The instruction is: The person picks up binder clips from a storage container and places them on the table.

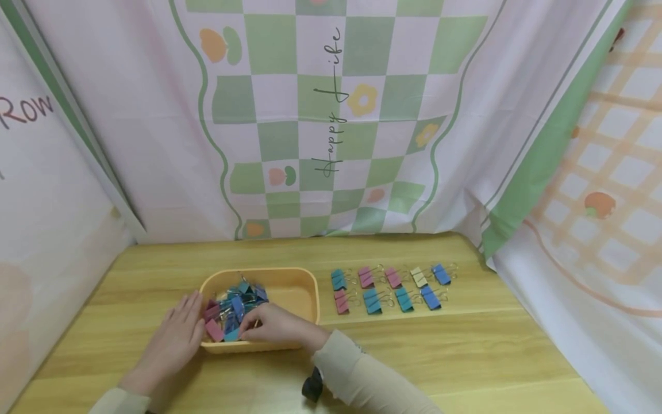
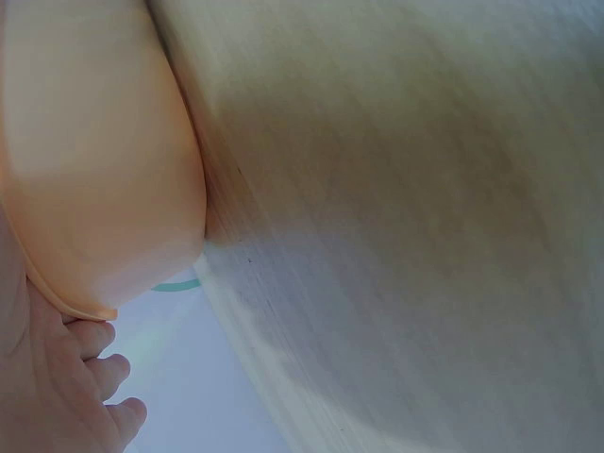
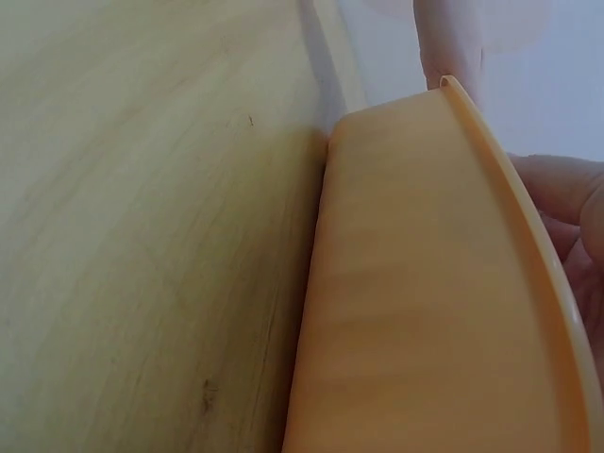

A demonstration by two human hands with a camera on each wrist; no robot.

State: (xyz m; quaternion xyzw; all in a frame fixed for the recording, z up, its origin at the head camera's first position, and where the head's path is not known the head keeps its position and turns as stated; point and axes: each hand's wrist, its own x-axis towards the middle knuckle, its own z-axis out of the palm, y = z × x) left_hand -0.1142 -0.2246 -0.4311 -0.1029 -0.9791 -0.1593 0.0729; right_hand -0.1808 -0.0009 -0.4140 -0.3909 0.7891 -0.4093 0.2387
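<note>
In the head view, a yellow-orange plastic tray [image 1: 297,290] holds a heap of colourful binder clips [image 1: 237,305], mostly in its left half. My left hand [image 1: 173,339] rests along the tray's left end, fingers extended at the rim; the left wrist view shows its fingertips [image 2: 111,373] by the tray edge. My right hand [image 1: 269,323] reaches over the near rim, thumb and fingers pinching at a bright blue binder clip [image 1: 231,335] in the front of the heap. Its curled fingers [image 3: 557,189] appear behind the tray wall in the right wrist view, where the clip is hidden.
Right of the tray, two rows of binder clips lie on the wooden table [image 1: 383,362], including a yellow clip [image 1: 419,277] and a dark blue clip [image 1: 430,298]. A small black object [image 1: 312,385] is beside the right sleeve. A patterned curtain [image 1: 320,115] hangs behind the table.
</note>
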